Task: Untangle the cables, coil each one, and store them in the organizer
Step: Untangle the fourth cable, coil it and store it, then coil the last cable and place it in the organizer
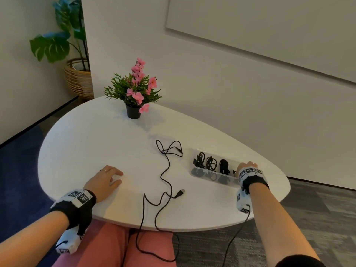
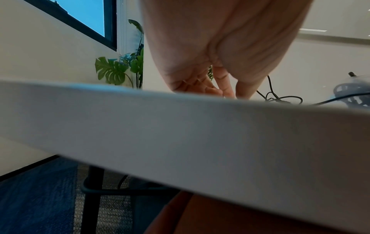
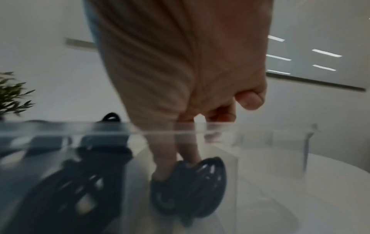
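My right hand fingers pinch a coiled cable down inside the organizer, left hand relaxed on the tabletop; release carelessly and the coil may spring loose.

Head view looks down over the table; both wrist views sit low at its edge, sharing the organizer.

Soft, even indoor light, faint shadows on the white table | wide-angle bending at head-view edges | left wrist: table edge blurred, bright window | right wrist: motion-blurred, ceiling strip lights glaring
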A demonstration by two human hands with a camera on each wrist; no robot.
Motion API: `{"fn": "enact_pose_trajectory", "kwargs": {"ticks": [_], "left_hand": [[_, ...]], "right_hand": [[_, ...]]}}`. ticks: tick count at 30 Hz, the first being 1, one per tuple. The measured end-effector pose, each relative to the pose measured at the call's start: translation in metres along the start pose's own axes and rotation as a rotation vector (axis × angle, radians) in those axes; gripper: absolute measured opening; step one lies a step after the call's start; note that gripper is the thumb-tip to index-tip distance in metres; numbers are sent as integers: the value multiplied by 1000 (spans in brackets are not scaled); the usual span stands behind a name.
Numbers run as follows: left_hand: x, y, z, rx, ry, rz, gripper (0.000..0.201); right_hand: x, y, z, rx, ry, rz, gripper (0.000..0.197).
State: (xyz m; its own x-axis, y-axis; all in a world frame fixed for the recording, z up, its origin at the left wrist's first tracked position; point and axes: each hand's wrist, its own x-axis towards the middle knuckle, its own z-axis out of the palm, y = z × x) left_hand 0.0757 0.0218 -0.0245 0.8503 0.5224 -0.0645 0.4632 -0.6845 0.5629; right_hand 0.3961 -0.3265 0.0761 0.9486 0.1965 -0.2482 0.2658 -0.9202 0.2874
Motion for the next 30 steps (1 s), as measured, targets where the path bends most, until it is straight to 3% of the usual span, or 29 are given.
{"fn": "enact_pose_trajectory", "kwargs": {"ticks": [2,6,11,14,16,21,30], "left_hand": [[-1,0,1,-4,4,-3,23],[-1,-2,2,2,17,7,21],[1,-4,4,9,40,23,21],[0,-4,3,-3,32,23,21],[0,-3,2,-3,25,22,21],[-1,0,0,5,8,19,21],[3,1,-6,-3,-39,-4,22]], "right_hand": [[6,9,-2,-39,-87,-15,62],[11,10,-4,118,-146,-19,38],[57,18,31,226,-167,37,27],[41,16,20,292,-243,46,30],[32,14,14,349,-202,85,25],[37,14,23,481,113,195,18],[29,-4,15,360,29,34,15]]}}
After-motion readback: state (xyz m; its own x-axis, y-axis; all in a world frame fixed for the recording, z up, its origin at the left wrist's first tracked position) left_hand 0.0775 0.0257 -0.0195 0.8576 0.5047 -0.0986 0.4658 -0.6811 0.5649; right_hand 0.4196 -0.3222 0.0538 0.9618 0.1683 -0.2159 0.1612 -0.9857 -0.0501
